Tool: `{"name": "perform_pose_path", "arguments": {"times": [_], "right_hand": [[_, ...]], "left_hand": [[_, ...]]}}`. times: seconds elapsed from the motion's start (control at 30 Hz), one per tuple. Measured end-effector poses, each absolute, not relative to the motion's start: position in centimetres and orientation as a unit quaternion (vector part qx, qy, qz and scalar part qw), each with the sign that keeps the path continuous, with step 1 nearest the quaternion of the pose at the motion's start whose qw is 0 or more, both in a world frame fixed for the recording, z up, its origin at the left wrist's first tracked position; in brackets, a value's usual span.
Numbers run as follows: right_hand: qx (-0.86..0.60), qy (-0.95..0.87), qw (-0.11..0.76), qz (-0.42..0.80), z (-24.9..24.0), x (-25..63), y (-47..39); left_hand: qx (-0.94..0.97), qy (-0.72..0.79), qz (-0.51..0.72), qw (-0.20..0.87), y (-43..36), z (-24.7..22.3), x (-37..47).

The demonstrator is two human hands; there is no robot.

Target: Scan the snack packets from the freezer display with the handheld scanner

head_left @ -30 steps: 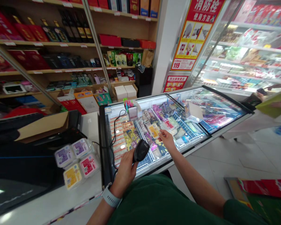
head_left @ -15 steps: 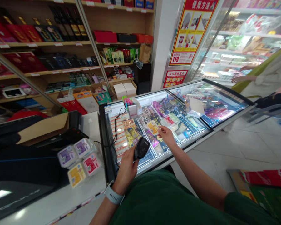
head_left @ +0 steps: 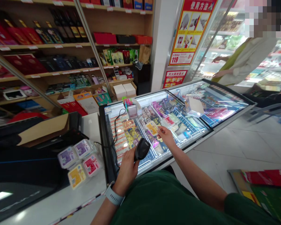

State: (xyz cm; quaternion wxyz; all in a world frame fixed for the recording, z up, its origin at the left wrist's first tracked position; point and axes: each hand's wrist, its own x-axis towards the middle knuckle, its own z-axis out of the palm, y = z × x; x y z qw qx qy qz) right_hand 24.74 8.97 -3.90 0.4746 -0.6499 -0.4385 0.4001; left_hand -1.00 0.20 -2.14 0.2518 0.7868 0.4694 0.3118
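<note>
My left hand (head_left: 127, 165), with a pale watch on its wrist, is wrapped round a black barcode scanner (head_left: 142, 148), whose head points forward. A little ahead and to the right, my right hand (head_left: 166, 137) pinches the near right edge of a clear plastic food tub (head_left: 151, 128) with a yellow label. Both hands are above the glass top of a chest freezer (head_left: 131, 148). A second tub (head_left: 169, 121) with a red label rests beyond my right hand. On the white counter at left sit several similar tubs (head_left: 83, 148) with purple, red and yellow labels.
A black cable (head_left: 115, 132) runs across the freezer's left end. An open carton (head_left: 194, 106) and a pack with a blurred label (head_left: 132, 111) stand on the glass. Shelves (head_left: 61, 73) line the back. Another person (head_left: 243, 59) is beyond the freezer's right end, near a grey chair (head_left: 269, 109).
The person at right has moved left and now shows more of the upper body. My hands, the scanner and the yellow-labelled tub have hardly moved.
</note>
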Motion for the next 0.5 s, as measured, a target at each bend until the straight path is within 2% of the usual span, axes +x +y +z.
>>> {"name": "perform_pose_path", "arguments": {"times": [0.5], "right_hand": [[-0.637,-0.434,0.492,0.405,-3.66,24.42,8.95]], "left_hand": [[0.787,0.470,0.324,0.234,0.11,-1.51,-0.87]]}}
